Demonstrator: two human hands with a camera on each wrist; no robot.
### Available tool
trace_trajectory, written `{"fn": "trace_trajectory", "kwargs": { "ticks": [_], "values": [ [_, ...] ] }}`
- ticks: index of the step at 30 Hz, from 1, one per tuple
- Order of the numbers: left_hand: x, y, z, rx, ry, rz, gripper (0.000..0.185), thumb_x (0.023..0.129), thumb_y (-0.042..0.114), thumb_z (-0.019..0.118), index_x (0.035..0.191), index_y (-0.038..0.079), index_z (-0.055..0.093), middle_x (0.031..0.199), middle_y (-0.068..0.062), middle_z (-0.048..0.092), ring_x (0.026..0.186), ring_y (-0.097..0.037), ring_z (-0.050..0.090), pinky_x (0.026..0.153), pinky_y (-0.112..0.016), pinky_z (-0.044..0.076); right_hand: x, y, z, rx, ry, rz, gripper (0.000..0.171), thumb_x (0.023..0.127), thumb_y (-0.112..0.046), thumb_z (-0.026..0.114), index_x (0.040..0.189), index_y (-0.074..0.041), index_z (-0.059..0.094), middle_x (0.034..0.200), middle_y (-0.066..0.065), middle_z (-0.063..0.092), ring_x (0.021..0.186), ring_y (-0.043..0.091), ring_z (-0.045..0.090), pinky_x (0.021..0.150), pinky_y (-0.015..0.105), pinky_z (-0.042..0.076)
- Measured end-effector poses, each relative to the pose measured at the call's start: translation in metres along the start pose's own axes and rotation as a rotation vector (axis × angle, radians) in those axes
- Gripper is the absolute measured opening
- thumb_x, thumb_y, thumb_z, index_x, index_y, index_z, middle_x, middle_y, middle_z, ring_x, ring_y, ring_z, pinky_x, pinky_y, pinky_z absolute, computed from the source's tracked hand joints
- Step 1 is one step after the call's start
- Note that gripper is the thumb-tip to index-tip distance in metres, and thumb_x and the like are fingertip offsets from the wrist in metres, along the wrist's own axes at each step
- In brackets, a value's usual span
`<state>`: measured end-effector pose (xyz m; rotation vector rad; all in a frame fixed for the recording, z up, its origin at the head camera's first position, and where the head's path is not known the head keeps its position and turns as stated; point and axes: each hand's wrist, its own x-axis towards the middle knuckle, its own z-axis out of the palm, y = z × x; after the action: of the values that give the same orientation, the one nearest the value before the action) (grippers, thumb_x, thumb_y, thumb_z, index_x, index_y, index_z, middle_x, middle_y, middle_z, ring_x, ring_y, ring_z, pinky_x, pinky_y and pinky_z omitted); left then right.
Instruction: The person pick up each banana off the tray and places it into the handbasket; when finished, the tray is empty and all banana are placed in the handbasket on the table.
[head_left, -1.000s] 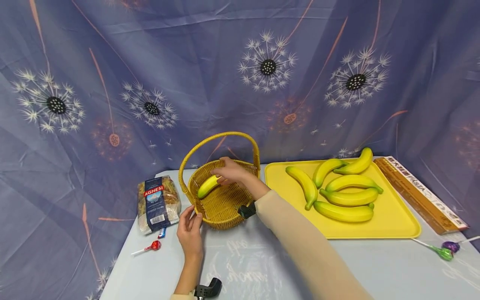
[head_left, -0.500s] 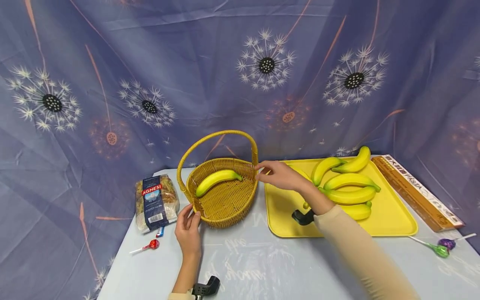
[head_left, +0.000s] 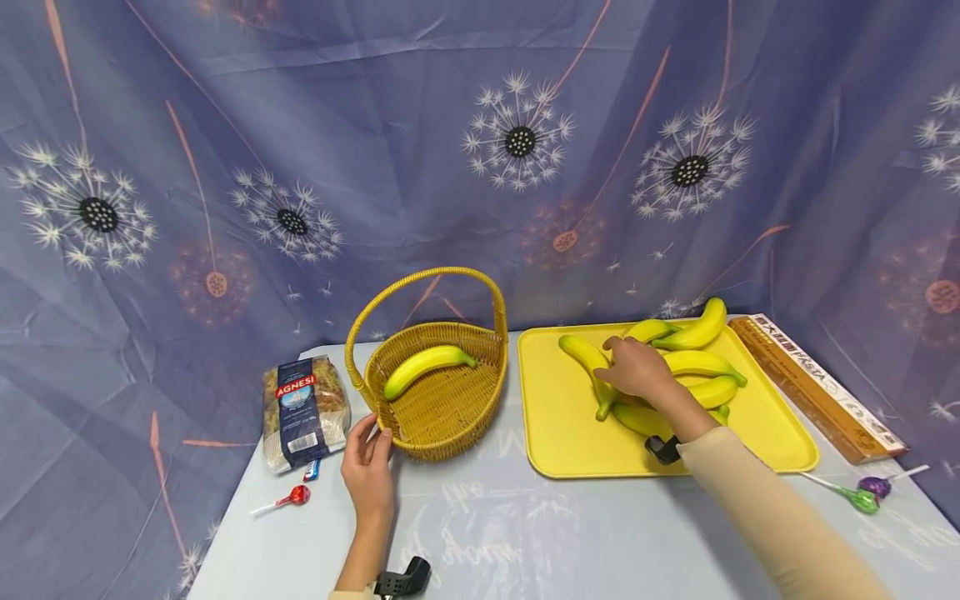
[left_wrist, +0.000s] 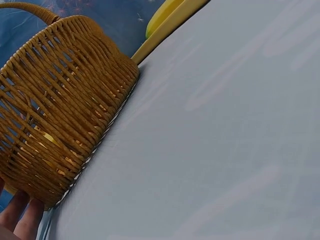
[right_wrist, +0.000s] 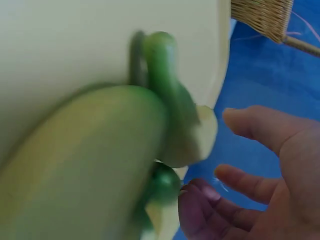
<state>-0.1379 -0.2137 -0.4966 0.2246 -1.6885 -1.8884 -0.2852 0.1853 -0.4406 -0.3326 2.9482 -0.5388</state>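
A yellow wicker basket point(head_left: 450, 429) with a tall arched handle stands on the table, one banana point(head_left: 427, 367) lying inside. My left hand point(head_left: 367, 475) holds its near left rim; in the left wrist view, fingers point(left_wrist: 29, 220) meet the woven wall low down. Over the yellow tray point(head_left: 551, 442) is my right hand point(head_left: 641, 371), among several bananas. The leftmost banana point(head_left: 581, 354) lies just beside its fingertips. In the right wrist view the thumb and fingers point(right_wrist: 250, 184) are spread apart with nothing between them, and a large banana point(right_wrist: 95, 160) fills the near left.
A bag of Agnesi pasta point(head_left: 303, 412) lies left of the basket, with a red lollipop point(head_left: 298, 495) in front of it. A long pasta box point(head_left: 817, 387) borders the tray's right side. Green point(head_left: 862, 500) and purple lollipops point(head_left: 873, 486) lie near the right edge. A dandelion-print curtain point(head_left: 420, 167) hangs behind.
My right hand has let go of the banana in the basket, left it lying there, and moved right to above the bananas on the tray. My left hand stays at the basket rim.
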Motion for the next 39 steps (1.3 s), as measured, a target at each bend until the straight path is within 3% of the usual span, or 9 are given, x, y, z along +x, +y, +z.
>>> {"fn": "trace_trajectory", "kwargs": {
  "ticks": [10, 17, 23, 31, 39],
  "values": [
    [-0.002, 0.000, -0.001, -0.006, 0.010, -0.014, 0.034, 0.093, 0.002, 0.061, 0.125, -0.009, 0.055, 0.128, -0.026, 0.055, 0.114, -0.046, 0.051, 0.082, -0.024, 0.054, -0.004, -0.003, 0.020, -0.093, -0.017, 0.002, 0.056, 0.085, -0.033, 0.070, 0.123, 0.004, 0.053, 0.093, 0.014, 0.062, 0.079, 0.032, 0.059, 0.069, 0.049, 0.050],
    [-0.003, -0.002, -0.004, -0.006, 0.015, -0.018, 0.034, 0.093, 0.001, 0.061, 0.125, -0.009, 0.055, 0.128, -0.027, 0.055, 0.113, -0.045, 0.052, 0.082, -0.026, 0.055, -0.002, -0.003, 0.025, -0.106, -0.043, 0.032, 0.039, 0.087, -0.037, 0.068, 0.100, -0.001, 0.058, 0.074, 0.008, 0.055, 0.062, 0.026, 0.054, 0.055, 0.040, 0.046],
    [-0.002, -0.001, -0.002, -0.013, 0.010, -0.007, 0.033, 0.093, 0.001, 0.061, 0.124, -0.009, 0.055, 0.127, -0.029, 0.054, 0.111, -0.040, 0.056, 0.082, -0.028, 0.055, -0.007, -0.008, 0.009, -0.036, -0.015, 0.030, 0.057, 0.085, -0.041, 0.069, 0.122, 0.002, 0.060, 0.102, 0.015, 0.067, 0.082, 0.032, 0.062, 0.070, 0.049, 0.051],
    [0.002, -0.002, -0.001, -0.018, 0.006, -0.002, 0.034, 0.092, 0.002, 0.063, 0.124, -0.009, 0.056, 0.127, -0.028, 0.055, 0.112, -0.049, 0.052, 0.081, -0.029, 0.056, -0.014, -0.034, -0.024, 0.070, -0.005, -0.099, 0.058, 0.084, -0.038, 0.071, 0.129, -0.004, 0.059, 0.109, 0.012, 0.065, 0.096, 0.029, 0.061, 0.077, 0.048, 0.051],
    [0.001, -0.003, -0.002, -0.008, 0.006, 0.000, 0.034, 0.092, 0.002, 0.063, 0.123, -0.009, 0.056, 0.126, -0.028, 0.056, 0.112, -0.049, 0.052, 0.079, -0.027, 0.056, -0.017, -0.083, -0.036, 0.058, 0.000, -0.293, 0.049, 0.081, -0.034, 0.073, 0.125, -0.016, 0.064, 0.103, -0.003, 0.064, 0.084, 0.013, 0.059, 0.067, 0.032, 0.050]
  ]
}}
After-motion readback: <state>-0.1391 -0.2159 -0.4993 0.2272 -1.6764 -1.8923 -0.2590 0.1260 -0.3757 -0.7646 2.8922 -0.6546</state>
